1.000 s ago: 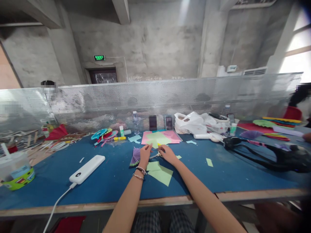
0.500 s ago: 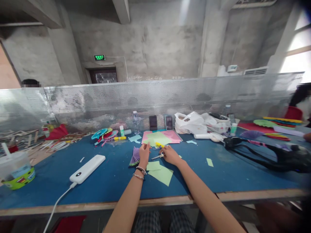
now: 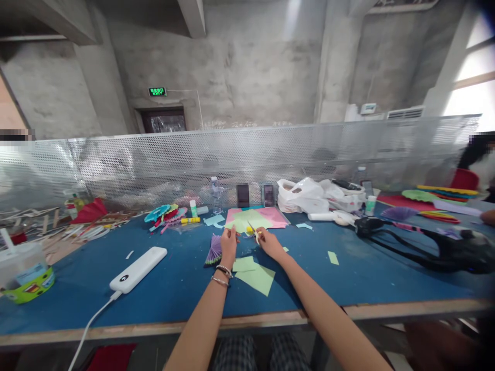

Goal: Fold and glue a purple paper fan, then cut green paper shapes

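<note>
My right hand [image 3: 269, 243] grips a pair of scissors [image 3: 252, 229], with the blades tilted up and to the left. To its left, my left hand [image 3: 229, 242] has its fingertips pinched together; whatever is between them is too small to make out. A purple pleated paper fan [image 3: 213, 251] lies against the left side of that hand. Light green paper pieces [image 3: 261, 279] rest on the table below the hands. Beyond the fingers is a stack of pink paper [image 3: 279, 218] topped by green sheets [image 3: 247, 219]. Something small and yellow [image 3: 249, 230] shows beside the scissors.
A white power bank [image 3: 138, 269] with a cable and a drink cup [image 3: 27, 273] are on the left. Colourful paper pieces [image 3: 160, 214], a yellow glue stick [image 3: 191, 220] and a bottle [image 3: 215, 196] stand farther back. White bags [image 3: 305, 195] and black straps [image 3: 390, 242] occupy the right.
The scissors in my right hand have swung from pointing left, low over the table, to pointing up and away. My left hand stays nearly in place, fingers pinched.
</note>
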A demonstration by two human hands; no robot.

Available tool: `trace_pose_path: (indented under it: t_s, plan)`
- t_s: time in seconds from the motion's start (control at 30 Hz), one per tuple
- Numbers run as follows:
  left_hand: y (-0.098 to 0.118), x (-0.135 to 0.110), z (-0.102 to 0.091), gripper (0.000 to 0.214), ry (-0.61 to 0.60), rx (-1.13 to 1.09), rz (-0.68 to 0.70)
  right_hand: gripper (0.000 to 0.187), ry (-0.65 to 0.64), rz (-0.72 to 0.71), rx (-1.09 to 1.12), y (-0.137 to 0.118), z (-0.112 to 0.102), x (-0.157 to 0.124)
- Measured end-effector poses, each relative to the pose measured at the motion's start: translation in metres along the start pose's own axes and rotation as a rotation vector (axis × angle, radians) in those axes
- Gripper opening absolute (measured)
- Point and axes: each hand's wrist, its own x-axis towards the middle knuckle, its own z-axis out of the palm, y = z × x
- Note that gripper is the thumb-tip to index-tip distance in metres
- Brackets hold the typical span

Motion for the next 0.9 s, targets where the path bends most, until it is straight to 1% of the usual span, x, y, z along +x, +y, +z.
trace_pose_path:
  t_s: [0.13,0.23,0.37,0.47,0.6,0.9]
  plan:
    - [-0.001,0.001,0.000,0.026,0.020,-0.013,-0.006,0.029,-0.113,0.011,0.191,-0.004,0.007,0.004]
    - [-0.001,0.001,0.000,0.026,0.034,-0.018,-0.007,0.030,-0.221,-0.004,0.289,-0.009,0.010,0.003]
    - [0.000,0.001,-0.001,0.026,0.044,-0.011,-0.006,0.028,-0.361,-0.044,0.363,-0.012,0.009,-0.001]
    - [0.001,0.000,-0.001,0.026,0.036,0.009,-0.001,0.026,-0.432,-0.070,0.385,-0.013,0.007,-0.004]
    - [0.003,-0.003,0.000,0.026,0.005,0.050,0.016,0.026,-0.462,-0.076,0.409,-0.014,0.004,-0.006]
    - [0.001,-0.007,0.002,0.027,-0.036,0.136,0.063,0.028,-0.460,-0.062,0.481,-0.018,-0.001,-0.006]
